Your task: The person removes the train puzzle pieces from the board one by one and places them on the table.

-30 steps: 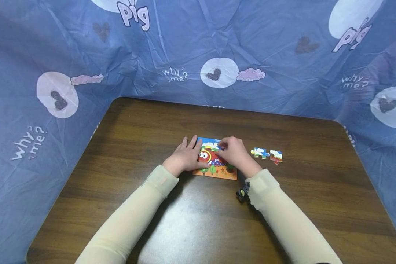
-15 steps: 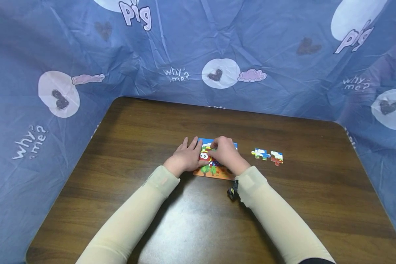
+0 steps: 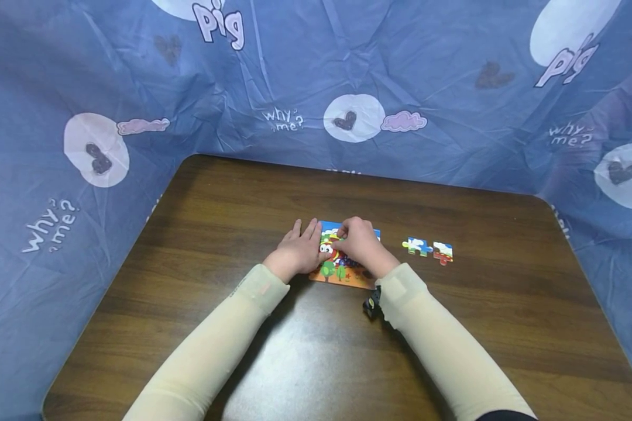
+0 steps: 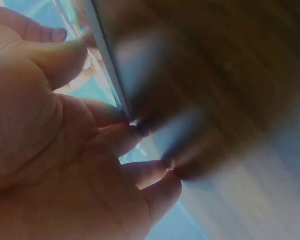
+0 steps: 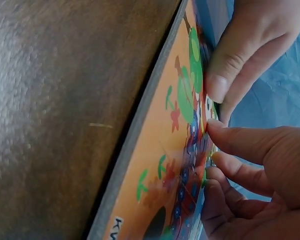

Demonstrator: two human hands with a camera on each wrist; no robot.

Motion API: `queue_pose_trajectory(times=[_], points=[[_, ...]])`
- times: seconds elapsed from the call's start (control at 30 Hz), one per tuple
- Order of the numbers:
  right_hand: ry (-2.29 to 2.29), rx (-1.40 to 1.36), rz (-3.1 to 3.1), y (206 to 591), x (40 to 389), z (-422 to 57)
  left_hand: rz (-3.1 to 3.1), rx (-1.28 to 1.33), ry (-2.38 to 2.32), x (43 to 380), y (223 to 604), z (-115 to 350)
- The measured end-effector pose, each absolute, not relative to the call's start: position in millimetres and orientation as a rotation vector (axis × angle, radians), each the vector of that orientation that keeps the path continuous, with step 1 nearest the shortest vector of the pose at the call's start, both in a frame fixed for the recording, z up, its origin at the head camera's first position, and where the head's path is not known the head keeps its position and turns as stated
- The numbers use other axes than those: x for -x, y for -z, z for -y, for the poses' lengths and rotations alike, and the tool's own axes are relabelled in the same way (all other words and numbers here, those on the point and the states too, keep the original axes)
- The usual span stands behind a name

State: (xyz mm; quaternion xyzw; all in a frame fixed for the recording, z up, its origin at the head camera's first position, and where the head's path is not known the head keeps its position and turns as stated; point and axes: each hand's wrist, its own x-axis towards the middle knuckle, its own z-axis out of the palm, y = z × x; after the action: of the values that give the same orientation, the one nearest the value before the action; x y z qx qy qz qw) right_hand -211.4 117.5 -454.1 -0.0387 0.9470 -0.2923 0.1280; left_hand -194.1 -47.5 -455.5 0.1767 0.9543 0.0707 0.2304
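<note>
Sleeves [image 3: 216, 336] nearest me lead up to the puzzle [image 3: 347, 275], flat on the surface [image 3: 274, 193] with both hands on it. The left grip [image 3: 297, 252] is spread across its left edge, thumb on the picture; a sideways shove from that palm could slide everything, I think. The right grip [image 3: 362, 242] bunches thumb and fingertips over the middle; whether it pinches anything I can't tell. Crooked pressure there might spring a joint. Slightly farther, off its right side, lie a blue piece [image 3: 418, 246] and red piece [image 3: 443, 252], which a careless right wrist could scatter.
</note>
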Motion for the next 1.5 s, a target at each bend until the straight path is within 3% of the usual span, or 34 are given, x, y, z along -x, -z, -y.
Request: queue_pose_trajectory(times=[1.5], points=[[1.015,0.068,-2.753,456.5,210.3,-121.4,-2.623,-0.483,-0.133,194.0,451.4,45.5]])
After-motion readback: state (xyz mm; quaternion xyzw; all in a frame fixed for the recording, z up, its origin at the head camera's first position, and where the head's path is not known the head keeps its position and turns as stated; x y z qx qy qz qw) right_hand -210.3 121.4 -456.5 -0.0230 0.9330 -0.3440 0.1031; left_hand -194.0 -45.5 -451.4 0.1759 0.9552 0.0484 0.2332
